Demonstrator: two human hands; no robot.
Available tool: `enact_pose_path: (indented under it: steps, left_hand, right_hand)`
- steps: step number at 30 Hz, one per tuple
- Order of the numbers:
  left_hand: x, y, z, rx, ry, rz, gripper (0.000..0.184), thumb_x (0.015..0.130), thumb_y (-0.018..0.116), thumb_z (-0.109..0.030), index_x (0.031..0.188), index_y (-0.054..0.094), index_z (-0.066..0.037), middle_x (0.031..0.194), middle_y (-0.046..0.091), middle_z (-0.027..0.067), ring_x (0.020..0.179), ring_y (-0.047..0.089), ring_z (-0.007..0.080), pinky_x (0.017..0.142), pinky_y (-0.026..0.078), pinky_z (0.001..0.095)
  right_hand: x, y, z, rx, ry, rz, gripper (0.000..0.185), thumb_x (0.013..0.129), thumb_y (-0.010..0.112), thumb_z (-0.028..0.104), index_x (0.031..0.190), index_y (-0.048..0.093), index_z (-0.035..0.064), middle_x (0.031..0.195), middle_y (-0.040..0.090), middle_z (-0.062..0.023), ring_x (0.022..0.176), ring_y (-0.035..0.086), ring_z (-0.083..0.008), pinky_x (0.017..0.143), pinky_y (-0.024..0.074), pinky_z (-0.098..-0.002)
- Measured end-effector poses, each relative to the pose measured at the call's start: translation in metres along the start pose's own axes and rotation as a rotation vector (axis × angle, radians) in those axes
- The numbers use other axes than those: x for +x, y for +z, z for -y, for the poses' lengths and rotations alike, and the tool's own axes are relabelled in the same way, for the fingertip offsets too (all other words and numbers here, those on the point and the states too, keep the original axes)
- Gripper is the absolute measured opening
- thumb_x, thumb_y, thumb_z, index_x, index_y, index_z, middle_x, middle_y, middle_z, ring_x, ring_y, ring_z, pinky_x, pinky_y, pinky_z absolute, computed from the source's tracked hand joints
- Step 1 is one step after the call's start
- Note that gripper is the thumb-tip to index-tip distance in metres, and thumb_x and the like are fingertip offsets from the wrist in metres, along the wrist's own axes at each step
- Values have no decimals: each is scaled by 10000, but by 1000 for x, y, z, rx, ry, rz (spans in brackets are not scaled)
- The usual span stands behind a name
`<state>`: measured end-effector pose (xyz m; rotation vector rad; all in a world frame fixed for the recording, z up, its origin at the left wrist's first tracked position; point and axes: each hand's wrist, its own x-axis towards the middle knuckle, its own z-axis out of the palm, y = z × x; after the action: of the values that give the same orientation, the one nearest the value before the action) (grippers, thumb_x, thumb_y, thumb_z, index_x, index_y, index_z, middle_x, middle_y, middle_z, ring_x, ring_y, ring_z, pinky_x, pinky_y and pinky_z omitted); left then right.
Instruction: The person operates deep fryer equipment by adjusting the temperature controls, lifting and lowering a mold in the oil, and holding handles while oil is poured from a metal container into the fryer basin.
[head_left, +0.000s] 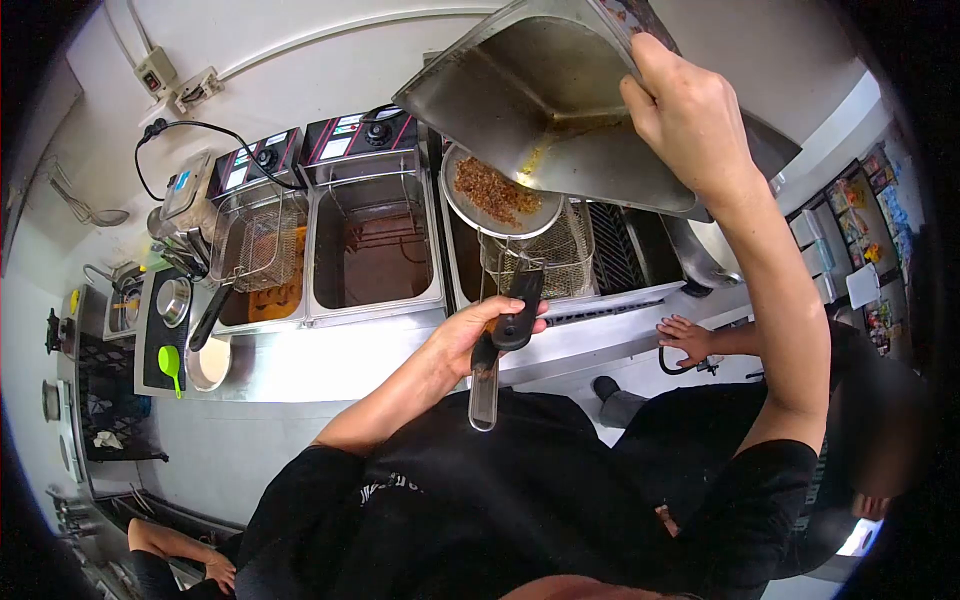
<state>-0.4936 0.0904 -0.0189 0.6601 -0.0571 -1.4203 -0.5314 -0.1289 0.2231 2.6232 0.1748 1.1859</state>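
My right hand (695,115) grips the upper rim of a deep steel fryer tank (480,85), held tilted above the counter. Its lower edge and corner hang over a round strainer (520,230). Brown fried crumbs (485,190) lie in the strainer, and yellowish bits cling near the tank's corner. My left hand (480,330) is closed around a black handle (520,315); a second handle with a grey looped end (483,398) sticks out below it. A wire fry basket (565,260) sits just under the strainer. Which handle belongs to which is hard to tell.
Two fryers stand left, one with dark oil (370,250), another holding a wire basket (262,245). A white bowl (208,362), green scoop (170,365) and steel bowl (173,300) are further left. At right, a co-worker's hand (685,340) rests near the counter edge; another person's arm shows lower left.
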Motion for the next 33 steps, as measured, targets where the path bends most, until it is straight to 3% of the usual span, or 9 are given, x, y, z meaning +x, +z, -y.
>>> enact_pose_path:
  steps: [18,20,21,23,26,33]
  left_hand:
    - [-9,15,-3,77,7,-61,458,868,661,-176,1245,546,57,1205,648,111,1036,669,212,826,569,253]
    - [-9,14,-3,67,18,-54,456,870,659,-184,1243,548,56,1207,649,101,1021,676,195,704,585,222]
    - [-8,12,-2,68,16,-52,456,870,659,-184,1243,548,56,1207,649,101,1021,676,195,704,585,222]
    - [-4,8,-1,27,4,-18,450,875,651,-188,1242,551,53,1203,651,95,1000,683,174,553,568,186]
    - [-4,11,1,35,9,-29,446,878,647,-194,1237,555,54,1192,656,93,976,691,157,481,548,169]
    - [-3,9,0,56,11,9,446,881,647,-191,1239,552,58,1174,665,100,965,696,145,506,566,176]
  right_hand:
    - [-7,-7,-1,-30,-102,-38,184,804,653,63,896,495,37,715,579,-163,660,601,-374,567,480,-444]
    - [-8,-10,-2,-49,-116,-23,186,802,655,62,904,501,38,723,582,-159,664,604,-371,567,482,-440]
    - [-8,-11,-1,-48,-110,-16,188,802,656,63,900,498,39,727,583,-158,665,603,-370,566,481,-441]
    - [-8,-14,-2,-49,-104,-10,190,803,657,64,897,494,40,732,584,-156,666,603,-368,566,480,-441]
    - [-8,-16,-5,-49,-122,-11,194,806,660,70,889,487,43,724,582,-155,666,601,-367,567,478,-444]
    - [-9,-20,-10,-50,-105,-18,207,807,669,88,882,481,45,714,581,-156,663,599,-370,569,477,-446]
